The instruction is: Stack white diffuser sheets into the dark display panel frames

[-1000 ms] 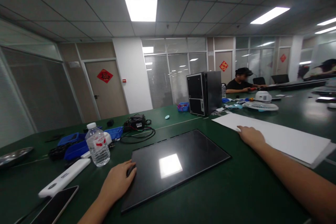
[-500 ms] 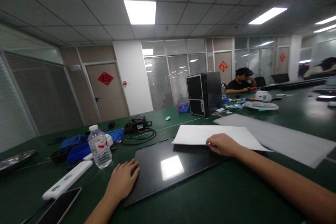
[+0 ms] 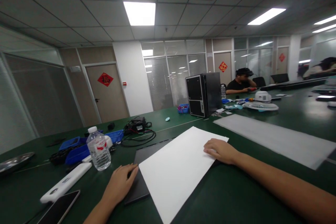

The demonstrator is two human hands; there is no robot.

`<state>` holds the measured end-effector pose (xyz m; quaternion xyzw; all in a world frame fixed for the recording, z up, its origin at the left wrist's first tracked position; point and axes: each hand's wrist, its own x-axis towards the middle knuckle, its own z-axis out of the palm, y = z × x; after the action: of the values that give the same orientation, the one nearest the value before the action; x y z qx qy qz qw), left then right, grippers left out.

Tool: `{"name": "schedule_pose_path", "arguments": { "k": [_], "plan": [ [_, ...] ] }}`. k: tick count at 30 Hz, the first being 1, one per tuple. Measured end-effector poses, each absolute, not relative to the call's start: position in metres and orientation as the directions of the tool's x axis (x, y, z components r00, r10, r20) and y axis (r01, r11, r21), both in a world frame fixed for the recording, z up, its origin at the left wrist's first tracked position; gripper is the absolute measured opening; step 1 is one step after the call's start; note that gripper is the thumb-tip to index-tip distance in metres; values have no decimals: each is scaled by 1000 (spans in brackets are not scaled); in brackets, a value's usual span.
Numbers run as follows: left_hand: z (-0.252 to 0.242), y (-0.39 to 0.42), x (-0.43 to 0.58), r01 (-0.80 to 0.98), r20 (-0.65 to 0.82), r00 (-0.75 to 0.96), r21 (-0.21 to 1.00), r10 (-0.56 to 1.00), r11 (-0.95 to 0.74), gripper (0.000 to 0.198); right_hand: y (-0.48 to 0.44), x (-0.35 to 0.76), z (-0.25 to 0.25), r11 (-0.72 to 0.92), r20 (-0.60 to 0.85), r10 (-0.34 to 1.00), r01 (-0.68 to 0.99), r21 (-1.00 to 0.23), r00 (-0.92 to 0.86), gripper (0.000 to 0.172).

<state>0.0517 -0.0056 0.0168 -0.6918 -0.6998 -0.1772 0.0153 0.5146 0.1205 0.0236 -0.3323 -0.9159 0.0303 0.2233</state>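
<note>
A blank white sheet [image 3: 181,168] lies slanted across a flat dark panel [image 3: 139,183] with a glossy face, hiding most of it. One corner of the sheet reaches past the panel's near edge. My right hand [image 3: 222,151] rests on the sheet's right part, fingers lightly bent and laid on top of it. My left hand [image 3: 119,183] is at the panel's left edge, fingers stretched out, with its fingertips by the sheet's left corner. Whether they touch the paper I cannot tell.
To the left are a water bottle [image 3: 98,150], a white power bank [image 3: 65,182] and a phone [image 3: 60,207]. Behind are cables [image 3: 139,136] and a black computer tower [image 3: 203,94]. A translucent sheet [image 3: 273,140] lies right. A person [image 3: 240,82] sits across the table.
The white sheet has swung and slid left and toward me, covering much more of the panel. My right hand has shifted slightly and now lies over the sheet. My left hand stays at the panel's edge.
</note>
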Motion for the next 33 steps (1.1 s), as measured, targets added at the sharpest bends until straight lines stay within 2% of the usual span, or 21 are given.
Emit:
{"name": "schedule_pose_path", "arguments": {
  "k": [4, 8, 11, 17, 22, 26, 29, 33],
  "plan": [
    [13, -8, 49, 969, 264, -46, 248, 964, -21, 54, 107, 505, 26, 811, 368, 583, 551, -197, -725, 47],
    [5, -5, 45, 964, 238, -84, 265, 968, 19, 64, 94, 496, 32, 907, 352, 416, 351, -234, -839, 41],
    [2, -2, 42, 959, 234, -128, 276, 964, 60, 69, 92, 497, 34, 927, 363, 358, 283, -245, -860, 42],
    [4, 2, 39, 949, 224, -174, 299, 959, 102, 61, 95, 501, 32, 916, 269, 385, 330, -228, -883, 60],
    [6, 1, 45, 956, 227, -160, 276, 961, 93, 61, 90, 496, 33, 912, 226, 397, 356, -202, -890, 54],
    [9, 0, 49, 959, 228, -164, 264, 960, 101, 62, 93, 498, 34, 906, 222, 402, 351, -238, -888, 54],
    [10, -1, 48, 962, 236, -158, 258, 959, 95, 60, 106, 504, 30, 855, 265, 518, 486, -180, -814, 50],
    [10, -1, 45, 965, 242, -146, 249, 959, 85, 52, 136, 524, 18, 542, 335, 801, 838, -56, -496, 48]
  ]
}}
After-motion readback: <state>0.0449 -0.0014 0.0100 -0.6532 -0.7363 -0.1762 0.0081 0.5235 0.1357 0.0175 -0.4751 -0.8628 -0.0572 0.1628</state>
